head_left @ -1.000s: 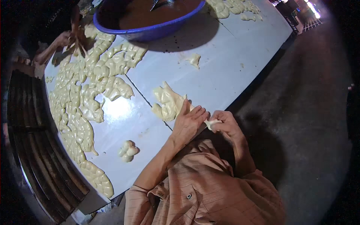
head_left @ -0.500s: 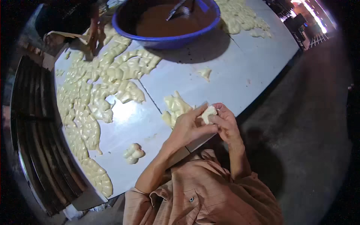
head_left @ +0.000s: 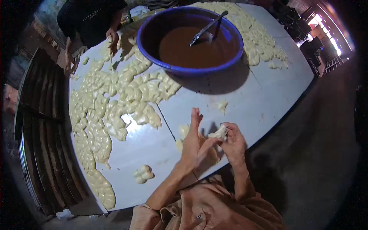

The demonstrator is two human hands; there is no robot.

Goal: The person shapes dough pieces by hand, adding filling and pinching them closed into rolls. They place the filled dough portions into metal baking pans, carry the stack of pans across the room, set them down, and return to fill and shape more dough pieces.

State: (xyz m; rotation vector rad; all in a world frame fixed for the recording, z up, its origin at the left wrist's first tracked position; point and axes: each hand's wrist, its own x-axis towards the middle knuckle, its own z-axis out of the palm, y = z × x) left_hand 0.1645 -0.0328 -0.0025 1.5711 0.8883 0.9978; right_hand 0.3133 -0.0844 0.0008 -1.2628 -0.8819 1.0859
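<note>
My right hand [head_left: 234, 145] pinches a small piece of pale, soft dough [head_left: 217, 133] between thumb and fingers. Beside it my left hand [head_left: 193, 143] is open, its fingers straight and pointing away from me, its thumb reaching to the piece's lower side. Partly hidden behind my left hand, a larger patch of the same dough [head_left: 184, 131] lies on the white tabletop [head_left: 245, 103]. A scrap of dough [head_left: 222, 106] lies farther off. To the left of my forearm sits a cluster of small round dough lumps [head_left: 143, 174].
A big blue basin [head_left: 191, 69] of brown liquid, with a long-handled utensil [head_left: 207, 30] in it, stands at the far middle. Glossy flattened dough [head_left: 96, 126] covers the table's left side, more the far right. Another person's hand [head_left: 113, 38] holds dough at the far left. Dark stacked trays [head_left: 46, 153] stand left.
My left fingers have straightened away from the dough piece, which stays in my right hand. The view has shifted, bringing more of the basin and the other person into sight.
</note>
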